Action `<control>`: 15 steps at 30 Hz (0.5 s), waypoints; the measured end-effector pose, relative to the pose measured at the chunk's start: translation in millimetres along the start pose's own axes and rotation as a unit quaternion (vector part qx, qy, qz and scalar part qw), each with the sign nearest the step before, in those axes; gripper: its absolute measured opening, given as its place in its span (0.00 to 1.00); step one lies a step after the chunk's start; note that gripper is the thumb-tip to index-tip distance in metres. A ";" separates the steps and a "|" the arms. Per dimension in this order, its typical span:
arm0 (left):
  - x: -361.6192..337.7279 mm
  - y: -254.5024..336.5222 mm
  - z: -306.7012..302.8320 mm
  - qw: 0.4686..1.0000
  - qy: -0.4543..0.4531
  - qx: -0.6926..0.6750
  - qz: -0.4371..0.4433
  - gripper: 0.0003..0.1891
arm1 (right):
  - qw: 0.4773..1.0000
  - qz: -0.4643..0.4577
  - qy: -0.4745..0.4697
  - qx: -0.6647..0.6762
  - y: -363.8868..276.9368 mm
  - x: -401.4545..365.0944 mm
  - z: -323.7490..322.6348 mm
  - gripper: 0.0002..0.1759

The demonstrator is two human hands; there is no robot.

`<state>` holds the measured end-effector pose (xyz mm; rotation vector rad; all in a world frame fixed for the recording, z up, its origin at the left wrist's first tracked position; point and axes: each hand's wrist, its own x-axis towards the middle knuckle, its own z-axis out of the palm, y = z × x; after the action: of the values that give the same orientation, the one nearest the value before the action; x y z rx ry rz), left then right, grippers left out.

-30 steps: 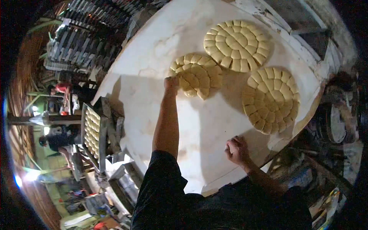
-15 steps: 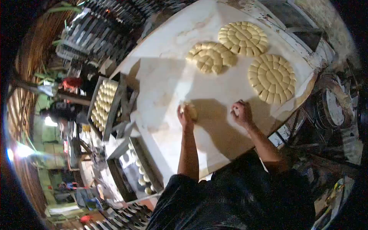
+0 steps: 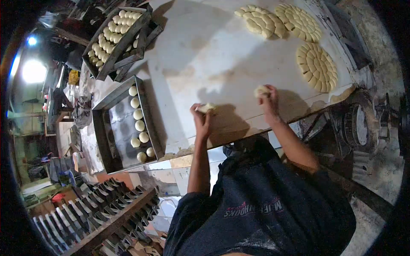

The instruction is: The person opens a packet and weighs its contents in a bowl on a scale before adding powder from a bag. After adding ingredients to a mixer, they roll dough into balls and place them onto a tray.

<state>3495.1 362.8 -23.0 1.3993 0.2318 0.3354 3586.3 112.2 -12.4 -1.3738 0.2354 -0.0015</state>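
Over the front part of the pale worktable (image 3: 192,55), my left hand (image 3: 200,121) grips a piece of dough (image 3: 207,107) between thumb and fingers. To its right, my right hand (image 3: 270,104) has its fingers closed round another small piece of dough (image 3: 261,91). The two hands are apart. Nearest on the left stands a metal tray (image 3: 124,128) with a line of round dough balls (image 3: 138,114) along its right side. Beyond my right hand lies a flat round of dough cut into segments (image 3: 317,67).
Two more cut dough rounds (image 3: 260,21) (image 3: 299,22) lie at the far right of the table. A second tray (image 3: 124,47), filled with dough balls, sits at the back left. Stacked metal pans (image 3: 94,213) are at lower left. Round metal equipment (image 3: 356,123) stands at right.
My view has turned down and left, showing more of the near tray. My right hand, a closed fist before, now shows a dough piece in its fingers. My left hand still holds dough.
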 end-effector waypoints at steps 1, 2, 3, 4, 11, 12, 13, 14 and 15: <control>-7.7 7.5 -10.2 0.997 -0.008 0.080 -0.011 0.23 | 0.998 -0.045 0.025 -0.024 -5.4 10.5 -20.8 0.19; -14.5 16.3 -18.7 0.987 -0.018 0.159 -0.018 0.23 | 0.993 -0.093 0.050 -0.044 -13.2 23.5 -40.8 0.18; -21.4 13.3 -27.6 0.965 -0.069 0.254 0.010 0.21 | 0.993 -0.101 0.047 -0.042 -19.6 31.2 -65.4 0.18; -19.0 9.2 -33.4 0.929 -0.118 0.347 0.037 0.21 | 0.961 -0.172 -0.044 -0.213 -24.7 32.8 -91.3 0.17; 112.6 21.9 26.3 0.773 -0.048 0.607 0.178 0.24 | 0.733 -0.324 -0.196 -0.565 -60.3 127.7 -71.2 0.20; 121.0 15.6 50.1 0.808 -0.030 0.564 0.170 0.24 | 0.765 -0.311 -0.180 -0.535 -49.8 130.9 -52.3 0.21; 122.2 10.0 69.5 0.839 -0.012 0.520 0.162 0.24 | 0.796 -0.296 -0.162 -0.502 -39.3 130.4 -33.6 0.21; 113.6 -7.2 77.6 0.854 -0.030 0.478 0.206 0.24 | 0.795 -0.282 -0.213 -0.493 -35.7 118.2 -20.3 0.22; 95.8 -3.5 94.0 0.905 -0.061 0.412 0.090 0.23 | 0.791 -0.271 -0.261 -0.482 -34.4 99.1 -16.8 0.22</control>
<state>3617.8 310.6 -7.7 2.2830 0.1412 0.3097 3685.0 75.3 1.7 -2.3527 -0.7465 0.0220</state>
